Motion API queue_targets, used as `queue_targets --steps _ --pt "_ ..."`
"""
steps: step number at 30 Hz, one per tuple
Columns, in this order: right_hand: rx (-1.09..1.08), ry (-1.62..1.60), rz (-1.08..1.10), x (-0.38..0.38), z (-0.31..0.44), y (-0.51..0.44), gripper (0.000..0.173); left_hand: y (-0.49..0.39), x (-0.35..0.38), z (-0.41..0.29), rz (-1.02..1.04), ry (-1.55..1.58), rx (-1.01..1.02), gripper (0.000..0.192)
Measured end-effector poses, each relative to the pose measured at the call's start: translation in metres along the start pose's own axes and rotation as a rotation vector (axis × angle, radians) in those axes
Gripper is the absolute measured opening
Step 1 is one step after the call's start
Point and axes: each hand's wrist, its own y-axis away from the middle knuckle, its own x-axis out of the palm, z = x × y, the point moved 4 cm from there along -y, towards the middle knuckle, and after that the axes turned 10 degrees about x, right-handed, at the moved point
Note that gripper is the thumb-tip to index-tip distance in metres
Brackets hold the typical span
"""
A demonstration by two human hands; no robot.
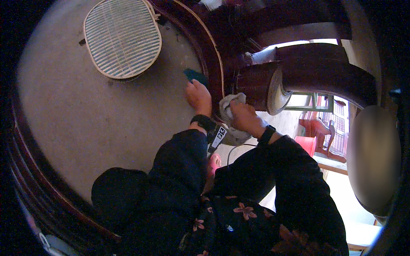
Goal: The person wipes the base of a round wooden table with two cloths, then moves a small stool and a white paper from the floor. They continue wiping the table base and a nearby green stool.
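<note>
My left hand (199,97) grips a dark green piece of cloth or pad (196,76) beside the edge of dark red-brown wooden furniture (215,68). To its right, my right hand (246,117) is closed around a crumpled greyish cloth (228,107). That cloth lies against the dark wood, just below a rounded wooden part (256,78); whether it presses on it I cannot tell. Both wrists wear black bands, and a tag with a printed pattern (219,137) sits by the left one. My fingertips are partly hidden in the cloths.
A slatted stool or seat (123,38) stands on the grey-brown floor (80,121) at upper left. Dark moulded wood (41,179) curves along the lower left. On the right are a red plastic container (306,144), a carved wooden chair (320,129) and another person (374,156). A thin cable (235,148) hangs near my right wrist.
</note>
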Motion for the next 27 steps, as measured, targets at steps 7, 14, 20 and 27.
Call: queue_targets --steps 7,14,20,27 --pt "0.009 -0.410 -0.308 -0.035 -0.010 -0.026 0.063 0.050 0.046 0.057 0.498 -0.363 0.224 0.024" --pt "-0.291 -0.376 -0.624 -0.093 0.032 -0.121 0.053 0.063 0.078 0.096 0.580 -0.284 0.449 0.017" --pt "-0.242 0.340 -0.385 0.009 0.060 -0.104 0.016 0.065 0.081 0.123 0.940 -0.048 0.240 0.026" --pt "-0.431 0.327 0.076 0.029 0.057 -0.011 0.025 0.097 -0.004 0.072 1.425 -0.462 0.304 0.040"
